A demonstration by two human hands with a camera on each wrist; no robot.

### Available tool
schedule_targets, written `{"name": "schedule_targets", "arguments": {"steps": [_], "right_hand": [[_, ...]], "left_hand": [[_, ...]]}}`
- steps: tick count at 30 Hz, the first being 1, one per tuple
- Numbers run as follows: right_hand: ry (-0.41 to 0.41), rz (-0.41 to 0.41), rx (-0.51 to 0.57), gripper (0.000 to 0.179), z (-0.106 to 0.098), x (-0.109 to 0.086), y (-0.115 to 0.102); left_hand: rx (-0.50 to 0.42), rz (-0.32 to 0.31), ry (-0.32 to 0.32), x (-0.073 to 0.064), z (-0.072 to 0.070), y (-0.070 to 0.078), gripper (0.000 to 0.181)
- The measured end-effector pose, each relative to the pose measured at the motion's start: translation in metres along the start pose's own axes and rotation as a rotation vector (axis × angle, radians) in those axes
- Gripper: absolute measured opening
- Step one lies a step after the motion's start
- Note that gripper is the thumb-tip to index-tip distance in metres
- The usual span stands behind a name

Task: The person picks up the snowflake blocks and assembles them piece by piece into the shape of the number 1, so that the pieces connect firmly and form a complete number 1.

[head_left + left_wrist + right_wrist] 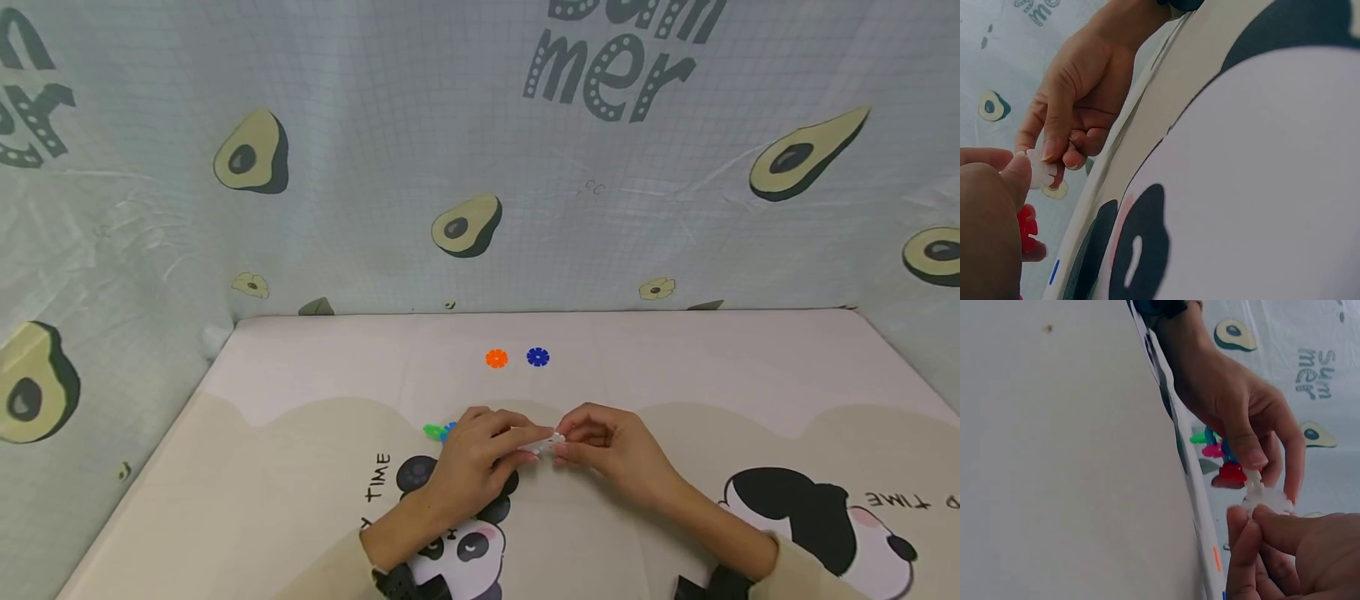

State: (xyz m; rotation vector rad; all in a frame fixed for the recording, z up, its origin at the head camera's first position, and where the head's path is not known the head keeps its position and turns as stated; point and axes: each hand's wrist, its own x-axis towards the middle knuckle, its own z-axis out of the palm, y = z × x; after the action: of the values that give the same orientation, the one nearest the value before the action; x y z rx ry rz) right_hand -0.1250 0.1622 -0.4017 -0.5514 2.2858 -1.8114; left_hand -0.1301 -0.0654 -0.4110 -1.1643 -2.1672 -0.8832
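Observation:
My left hand (pixel 483 458) grips a chain of interlocking plastic snowflake discs. In the right wrist view a green disc (pixel 1198 437), a pink disc (pixel 1212 450), blue ones and a red disc (pixel 1232 472) run out behind its thumb. At the near end, a white disc (pixel 1268 499) sits between both hands' fingertips. The right hand (pixel 618 450) pinches its edge with thumb and index finger. A second pale piece (pixel 1252 477) shows just under the left thumb, against the white disc. The left fingers hide part of the chain.
Toward the back of the table (pixel 360 350), an orange disc (pixel 497 358) and a dark blue disc (pixel 537 357) lie side by side, beyond both hands. A curtain (pixel 360 167) printed with avocados hangs behind the table's far edge.

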Motion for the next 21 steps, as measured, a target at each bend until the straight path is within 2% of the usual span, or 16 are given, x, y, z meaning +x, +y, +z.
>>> {"name": "schedule_targets", "arguments": {"steps": [3,9,14,21], "right_hand": [[-0.037,-0.009,-0.035,0.018,-0.003,0.003,0.001],[-0.091,-0.024,-0.178,0.018,-0.017,0.009,0.002],[-0.04,-0.014,-0.235,0.018,-0.032,0.018,0.001],[0.047,0.009,-0.288,0.018,-0.041,0.04,0.002]], "left_hand": [[0.002,0.003,0.007,0.0,-0.001,0.0,0.035],[-0.001,0.003,0.021,-0.001,0.001,0.0,0.037],[0.002,-0.016,0.018,-0.002,0.003,-0.002,0.036],[0.011,0.001,0.036,-0.001,0.002,-0.002,0.036]]}}
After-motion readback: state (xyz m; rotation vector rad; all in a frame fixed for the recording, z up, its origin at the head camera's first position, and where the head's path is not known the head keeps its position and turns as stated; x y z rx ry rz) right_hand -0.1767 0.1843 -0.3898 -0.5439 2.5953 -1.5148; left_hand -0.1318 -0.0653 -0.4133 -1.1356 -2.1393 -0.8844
